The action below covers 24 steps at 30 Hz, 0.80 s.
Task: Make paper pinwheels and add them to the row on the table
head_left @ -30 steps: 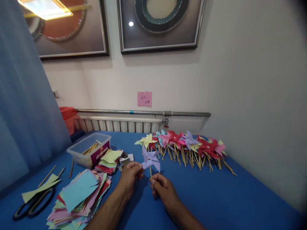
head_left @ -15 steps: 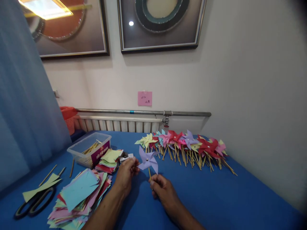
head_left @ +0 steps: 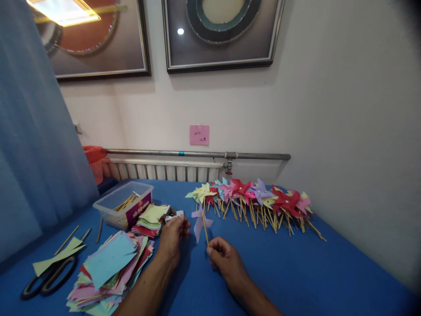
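The right hand (head_left: 226, 260) is closed, pinching the lower end of the thin wooden stick of one lilac paper pinwheel (head_left: 200, 223). The pinwheel stands nearly upright above the blue-covered table (head_left: 296, 272), turned edge-on. The left hand (head_left: 173, 237) is loosely curled just at nine o'clock of the pinwheel and holds nothing; whether its fingertips touch the paper cannot be told.

At one o'clock of the hands lies one row of finished coloured pinwheels (head_left: 253, 198), too overlapped to count. At ten o'clock is one clear plastic box of sticks (head_left: 123, 204), with one small stack of paper squares (head_left: 151, 217) beside it. At eight o'clock there is one larger heap of coloured paper (head_left: 108, 267). Farther at nine o'clock lie one pair of black-handled scissors (head_left: 46, 277) and three loose sticks (head_left: 67, 239).
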Motion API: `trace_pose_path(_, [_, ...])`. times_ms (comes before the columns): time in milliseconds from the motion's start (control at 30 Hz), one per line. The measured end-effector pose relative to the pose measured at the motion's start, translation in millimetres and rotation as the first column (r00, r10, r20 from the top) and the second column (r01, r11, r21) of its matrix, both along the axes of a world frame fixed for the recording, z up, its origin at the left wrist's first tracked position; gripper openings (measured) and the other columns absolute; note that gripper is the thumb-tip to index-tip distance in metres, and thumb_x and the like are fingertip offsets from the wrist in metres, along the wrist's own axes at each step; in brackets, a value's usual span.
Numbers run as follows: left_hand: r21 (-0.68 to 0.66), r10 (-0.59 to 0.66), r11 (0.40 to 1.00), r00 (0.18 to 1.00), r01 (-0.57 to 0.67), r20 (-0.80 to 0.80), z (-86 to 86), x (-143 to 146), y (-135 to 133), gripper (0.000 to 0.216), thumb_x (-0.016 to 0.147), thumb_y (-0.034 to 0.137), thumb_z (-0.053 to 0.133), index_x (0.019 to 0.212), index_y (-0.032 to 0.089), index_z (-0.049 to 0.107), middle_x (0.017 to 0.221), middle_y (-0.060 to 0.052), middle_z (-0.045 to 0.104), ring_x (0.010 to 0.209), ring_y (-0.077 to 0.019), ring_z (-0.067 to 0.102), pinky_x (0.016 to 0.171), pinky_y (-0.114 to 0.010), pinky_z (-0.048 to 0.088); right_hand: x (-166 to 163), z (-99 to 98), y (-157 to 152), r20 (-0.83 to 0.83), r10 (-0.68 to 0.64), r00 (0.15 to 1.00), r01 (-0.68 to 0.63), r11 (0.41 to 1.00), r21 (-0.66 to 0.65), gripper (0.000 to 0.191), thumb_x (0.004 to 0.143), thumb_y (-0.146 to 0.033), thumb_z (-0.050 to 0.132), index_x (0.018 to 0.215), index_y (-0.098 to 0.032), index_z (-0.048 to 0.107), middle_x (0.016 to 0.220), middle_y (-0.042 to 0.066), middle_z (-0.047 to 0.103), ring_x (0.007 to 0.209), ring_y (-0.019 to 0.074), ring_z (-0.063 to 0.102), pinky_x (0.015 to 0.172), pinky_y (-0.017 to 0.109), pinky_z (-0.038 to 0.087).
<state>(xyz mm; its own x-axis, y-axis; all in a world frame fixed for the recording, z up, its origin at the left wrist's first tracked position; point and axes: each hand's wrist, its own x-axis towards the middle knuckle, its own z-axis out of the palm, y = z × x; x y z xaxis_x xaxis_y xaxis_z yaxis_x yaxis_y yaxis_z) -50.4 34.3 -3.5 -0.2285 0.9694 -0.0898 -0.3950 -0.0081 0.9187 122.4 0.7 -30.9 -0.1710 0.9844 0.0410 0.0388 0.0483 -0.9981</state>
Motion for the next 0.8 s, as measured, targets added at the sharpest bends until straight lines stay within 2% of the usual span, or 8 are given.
trace_pose_path(200, [0.002, 0.003, 1.0, 1.0, -0.003, 0.017, -1.4, 0.7, 0.0, 0.04, 0.07, 0.051, 0.076, 0.082, 0.014, 0.066, 0.071, -0.002, 0.069, 0.055, -0.0107, 0.056, 0.055, -0.024, 0.04, -0.2, -0.6, 0.0, -0.004, -0.007, 1.0, 0.007, 1.0, 0.004, 0.018, 0.075, -0.037, 0.062, 0.072, -0.023, 0.053, 0.053, -0.006, 0.05, 0.051, 0.0115, 0.043, 0.052, 0.025, 0.032])
trace_pose_path(567, [0.022, 0.064, 0.998, 0.997, -0.065, 0.036, 2.0, 1.4, -1.2, 0.05, 0.071, 0.061, 0.073, 0.082, 0.013, 0.066, 0.073, -0.006, 0.07, 0.058, -0.0136, 0.059, 0.056, -0.026, 0.043, -0.4, -4.0, 1.1, -0.01, 0.006, 1.0, -0.006, 1.0, 0.007, 0.018, 0.074, -0.037, 0.062, 0.072, -0.022, 0.052, 0.053, -0.008, 0.047, 0.05, 0.0104, 0.041, 0.051, 0.024, 0.03])
trace_pose_path(700, [0.121, 0.058, 0.991, 0.995, -0.048, -0.085, 4.5, 2.3, -3.9, 0.049, 0.064, 0.053, 0.082, 0.088, 0.013, 0.067, 0.076, -0.003, 0.068, 0.062, -0.013, 0.058, 0.058, -0.024, 0.041, -0.2, -5.5, 1.8, 0.007, 0.021, 1.0, -0.021, 1.0, 0.009, 0.017, 0.075, -0.036, 0.061, 0.072, -0.022, 0.052, 0.053, -0.008, 0.047, 0.05, 0.0106, 0.04, 0.051, 0.025, 0.03])
trace_pose_path(800, [0.159, 0.142, 0.981, 0.973, -0.113, -0.181, 6.3, 1.3, -4.5, 0.051, 0.063, 0.05, 0.083, 0.095, 0.013, 0.068, 0.081, -0.004, 0.069, 0.07, -0.0154, 0.061, 0.064, -0.026, 0.044, -0.6, -5.3, 1.5, 0.02, 0.019, 1.0, -0.019, 1.0, 0.021, 0.015, 0.075, -0.034, 0.061, 0.072, -0.022, 0.052, 0.054, -0.007, 0.047, 0.051, 0.0108, 0.041, 0.052, 0.025, 0.031])
